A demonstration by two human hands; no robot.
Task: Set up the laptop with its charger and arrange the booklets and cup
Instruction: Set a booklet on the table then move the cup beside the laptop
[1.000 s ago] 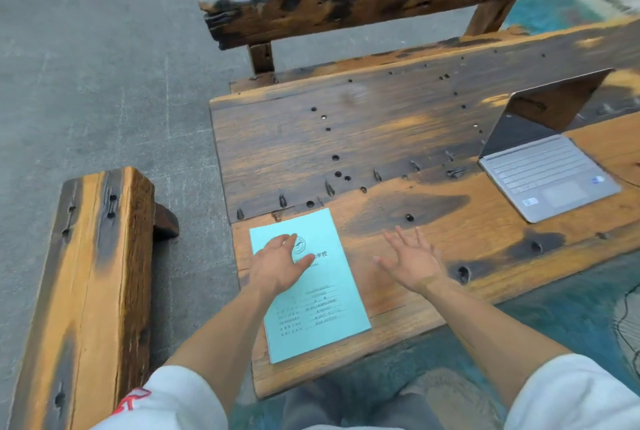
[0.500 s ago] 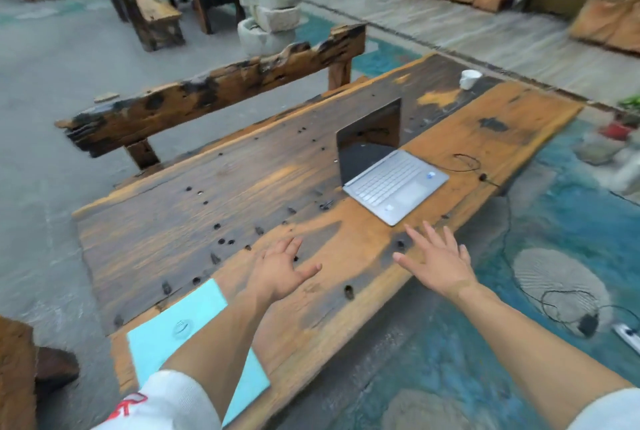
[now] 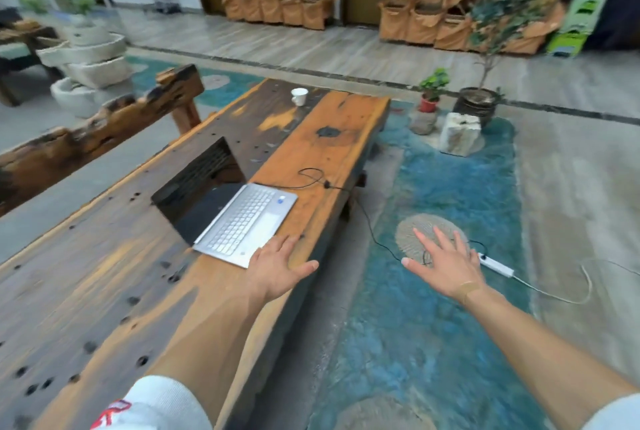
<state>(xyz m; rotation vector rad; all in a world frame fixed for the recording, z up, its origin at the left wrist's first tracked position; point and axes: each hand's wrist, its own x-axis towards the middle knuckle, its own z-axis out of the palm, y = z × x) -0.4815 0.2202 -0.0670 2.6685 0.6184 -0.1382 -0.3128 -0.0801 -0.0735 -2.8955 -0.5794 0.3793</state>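
The fingers of the left hand [image 3: 277,268] are spread wide and hold nothing; the palm faces down over the near edge of the long rough orange-and-dark wooden plank table [image 3: 104,291], with the fingertips just beside the near corner of the open silver laptop with its dark screen [image 3: 247,221]. The fingers of the right hand [image 3: 445,265] are likewise spread wide and empty; this hand hangs off the table, above the teal shaggy rug [image 3: 450,343]. The laptop stands open near the table's right edge. A thin black charger cable [image 3: 313,180] lies in a loop on the tabletop just beyond the laptop and runs over the edge toward a white power strip [image 3: 495,265] on the rug. Whether its plug end is seated in the laptop cannot be told; it appears to lie apart from the machine, so the charging step is judged incomplete. No booklet is in view here, so their arrangement cannot be assessed. The small white ceramic cup [image 3: 299,96] stands upright at the far end of the table, well apart from the laptop; its contents are not visible. The cup remains to be placed.
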